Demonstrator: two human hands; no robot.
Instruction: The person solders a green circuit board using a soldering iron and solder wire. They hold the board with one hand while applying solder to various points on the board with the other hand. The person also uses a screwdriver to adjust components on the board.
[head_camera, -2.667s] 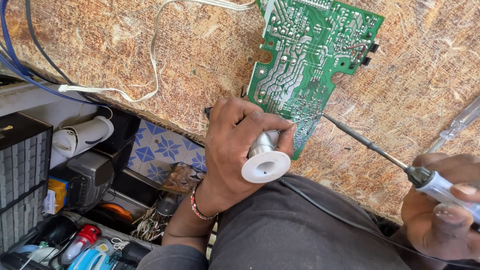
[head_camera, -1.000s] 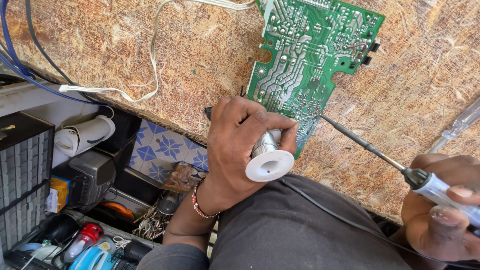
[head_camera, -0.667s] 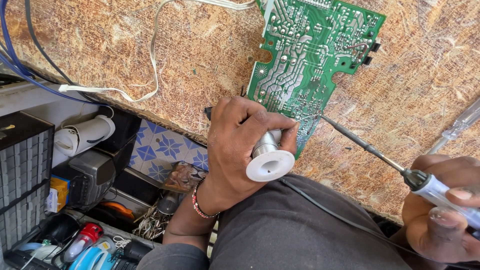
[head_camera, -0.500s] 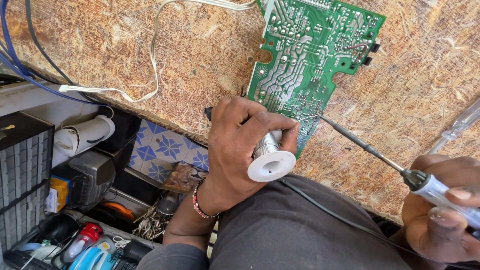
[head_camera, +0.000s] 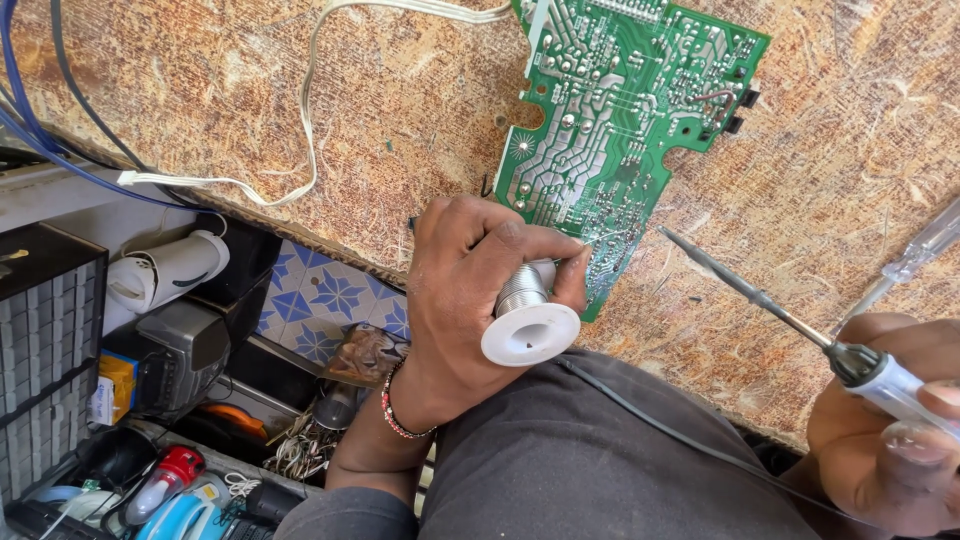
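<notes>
Soldering looks under way: the left hand (head_camera: 470, 290) is clamped on the solder spool (head_camera: 528, 318) at the green circuit board (head_camera: 625, 120)'s lower edge on the worktop (head_camera: 300, 90); the right hand (head_camera: 890, 430) grips the soldering iron (head_camera: 790, 320), tip just beside the board — next, iron and solder must meet on one joint.

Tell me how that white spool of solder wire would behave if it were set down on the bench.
The spool has round flanges, so on its side it would probably roll; on a flange it should stand. The tight metal winding suggests it is heavy for its size. The left hand grips it without visible strain, so it looks rigid.
</notes>
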